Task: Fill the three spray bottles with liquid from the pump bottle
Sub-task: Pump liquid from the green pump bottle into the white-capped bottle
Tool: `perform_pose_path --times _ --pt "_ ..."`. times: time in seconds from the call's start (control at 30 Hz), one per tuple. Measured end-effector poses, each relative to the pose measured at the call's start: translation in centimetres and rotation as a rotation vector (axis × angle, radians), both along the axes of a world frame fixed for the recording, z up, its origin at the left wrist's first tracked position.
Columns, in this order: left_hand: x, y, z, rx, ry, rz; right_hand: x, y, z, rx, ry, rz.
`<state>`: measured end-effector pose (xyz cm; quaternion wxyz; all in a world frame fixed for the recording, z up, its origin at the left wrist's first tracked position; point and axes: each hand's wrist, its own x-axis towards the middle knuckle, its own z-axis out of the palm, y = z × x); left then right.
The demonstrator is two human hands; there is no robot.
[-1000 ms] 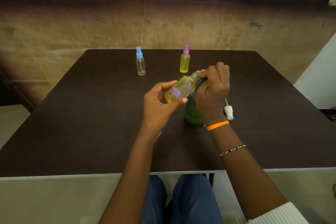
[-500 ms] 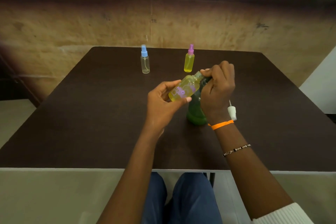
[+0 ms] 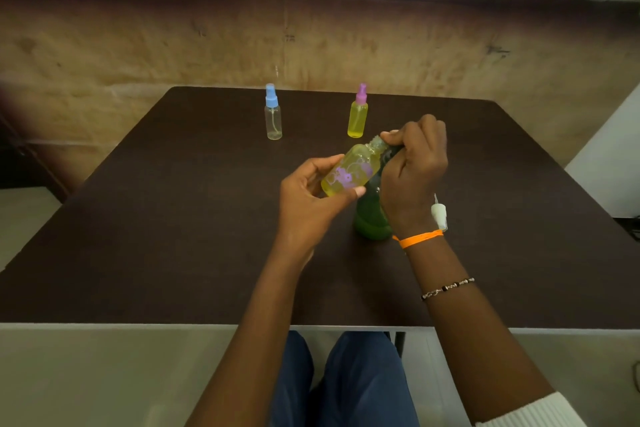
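A yellow-filled spray bottle (image 3: 349,172) is held tilted above the table (image 3: 173,218) centre, gripped by the left hand (image 3: 311,198); the green pump bottle (image 3: 370,218) top is gripped by the right hand (image 3: 412,177). Two capped spray bottles (image 3: 273,113) are stood near the far edge.

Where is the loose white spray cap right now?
In the head view the white spray cap lies on the table right of centre, just right of the right hand's wrist, near the green bottle.
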<state>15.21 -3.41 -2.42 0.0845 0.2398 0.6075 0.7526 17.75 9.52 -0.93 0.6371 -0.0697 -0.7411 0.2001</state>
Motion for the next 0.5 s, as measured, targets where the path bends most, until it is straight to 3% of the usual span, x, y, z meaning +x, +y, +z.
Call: perform_pose_path --times 0.5 --pt "-0.1 0.5 0.1 0.021 -0.004 0.026 -0.1 0.3 -0.2 -0.012 0.015 -0.015"
